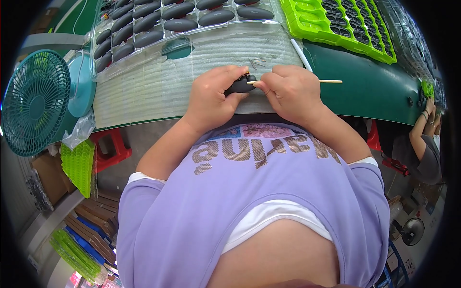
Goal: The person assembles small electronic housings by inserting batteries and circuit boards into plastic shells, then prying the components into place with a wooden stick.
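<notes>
My left hand [215, 92] is closed around a small dark, rounded plastic case [238, 86] above the foam-covered bench. Between the thumb and fingers of my right hand [295, 91] is a thin wooden stick [331, 81]. One end of the stick reaches the case's upper edge; its other end sticks out to the right past my hand. What lies inside the case is mostly hidden by my fingers. Just beyond my hands, several thin metal pins [258, 62] lie on the white foam sheet [144, 98].
A clear tray of dark oval cases [180, 25] stands at the back. Bright green trays [307, 30] with small black parts are at the back right, near a white tube [301, 55]. A teal fan [38, 103] stands left. Another person's hand [429, 109] is far right.
</notes>
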The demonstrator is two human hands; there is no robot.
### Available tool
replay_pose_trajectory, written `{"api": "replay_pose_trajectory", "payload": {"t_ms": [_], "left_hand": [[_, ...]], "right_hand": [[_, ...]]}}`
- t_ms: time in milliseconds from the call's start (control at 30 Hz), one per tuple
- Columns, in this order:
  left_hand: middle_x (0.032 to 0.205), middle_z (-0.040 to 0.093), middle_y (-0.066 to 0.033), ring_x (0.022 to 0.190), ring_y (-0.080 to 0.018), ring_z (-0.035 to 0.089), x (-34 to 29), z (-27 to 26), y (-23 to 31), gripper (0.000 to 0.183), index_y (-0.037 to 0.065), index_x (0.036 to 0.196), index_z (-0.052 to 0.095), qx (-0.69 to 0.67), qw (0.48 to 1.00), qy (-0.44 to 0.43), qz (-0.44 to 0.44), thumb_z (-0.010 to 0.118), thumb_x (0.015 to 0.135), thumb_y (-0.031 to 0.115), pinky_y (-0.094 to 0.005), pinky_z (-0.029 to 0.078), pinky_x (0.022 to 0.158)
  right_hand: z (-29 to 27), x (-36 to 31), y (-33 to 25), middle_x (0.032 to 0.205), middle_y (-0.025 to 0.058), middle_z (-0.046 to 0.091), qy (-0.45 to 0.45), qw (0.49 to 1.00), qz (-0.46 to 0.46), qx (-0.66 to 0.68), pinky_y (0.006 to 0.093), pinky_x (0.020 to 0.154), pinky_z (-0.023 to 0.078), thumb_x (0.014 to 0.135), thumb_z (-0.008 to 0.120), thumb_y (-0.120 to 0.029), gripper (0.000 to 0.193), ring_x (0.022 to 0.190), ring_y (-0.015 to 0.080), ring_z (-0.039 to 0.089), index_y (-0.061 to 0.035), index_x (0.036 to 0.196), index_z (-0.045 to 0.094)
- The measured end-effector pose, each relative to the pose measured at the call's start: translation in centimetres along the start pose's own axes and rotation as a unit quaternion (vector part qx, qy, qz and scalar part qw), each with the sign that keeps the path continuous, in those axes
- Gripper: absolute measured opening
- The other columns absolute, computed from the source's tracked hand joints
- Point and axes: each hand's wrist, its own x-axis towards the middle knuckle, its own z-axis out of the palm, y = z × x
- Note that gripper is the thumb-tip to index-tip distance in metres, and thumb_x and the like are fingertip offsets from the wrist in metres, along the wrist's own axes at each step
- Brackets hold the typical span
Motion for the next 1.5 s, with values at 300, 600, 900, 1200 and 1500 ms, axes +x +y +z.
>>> {"api": "replay_pose_trajectory", "payload": {"t_ms": [300,600,900,1200,1500], "left_hand": [[0.106,0.069,-0.0157,0.095,-0.0302,0.067,-0.5,0.0,-0.3,0.045,0.004,0.112,0.067,-0.051,0.998,0.013,-0.04,0.079,0.068,0.006,-0.0349,0.054,0.082],[0.107,0.07,-0.0131,0.097,-0.0209,0.067,-0.5,-0.3,0.0,0.048,0.002,0.117,0.067,-0.046,0.996,-0.008,-0.072,0.077,0.07,-0.001,-0.0303,0.053,0.085],[0.1,0.07,-0.0103,0.087,-0.024,0.064,-0.3,-1.1,-0.3,0.047,0.004,0.111,0.068,0.017,1.0,-0.015,0.009,0.079,0.066,0.003,-0.0325,0.05,0.077],[0.101,0.07,-0.0089,0.088,-0.0269,0.062,0.0,-1.1,-0.7,0.048,0.006,0.11,0.069,0.039,0.998,-0.048,0.025,0.079,0.064,0.006,-0.0357,0.047,0.078],[0.101,0.07,-0.0073,0.087,-0.0264,0.061,0.0,-0.8,-0.8,0.047,0.007,0.107,0.069,0.036,0.998,-0.041,0.018,0.079,0.061,0.003,-0.0359,0.048,0.077]], "right_hand": [[-3.2,1.2,4.5,0.08,0.0113,0.064,0.005,0.973,0.192,0.126,0.0413,0.067,0.049,0.09,0.063,-0.028,0.024,0.077,0.0324,0.062,-0.0065,0.082,0.064],[-0.3,0.7,6.5,0.091,0.0104,0.064,0.048,0.978,0.186,-0.08,0.0415,0.073,0.05,0.085,0.069,-0.022,0.021,0.088,0.0306,0.062,-0.0069,0.097,0.061],[-3.9,-2.5,5.0,0.09,0.0122,0.063,0.011,0.982,0.171,-0.075,0.0471,0.066,0.05,0.09,0.058,-0.014,0.012,0.077,0.0358,0.063,-0.0101,0.101,0.061],[-1.3,-2.6,3.2,0.073,0.0027,0.062,-0.036,0.996,-0.057,0.065,0.0369,0.058,0.044,0.077,0.067,-0.006,0.034,0.068,0.0232,0.061,-0.0158,0.11,0.069],[0.5,-2.7,3.0,0.064,-0.0017,0.052,0.007,0.996,-0.065,0.062,0.0351,0.052,0.04,0.074,0.072,-0.016,0.028,0.058,0.0194,0.055,-0.0212,0.102,0.072]]}}
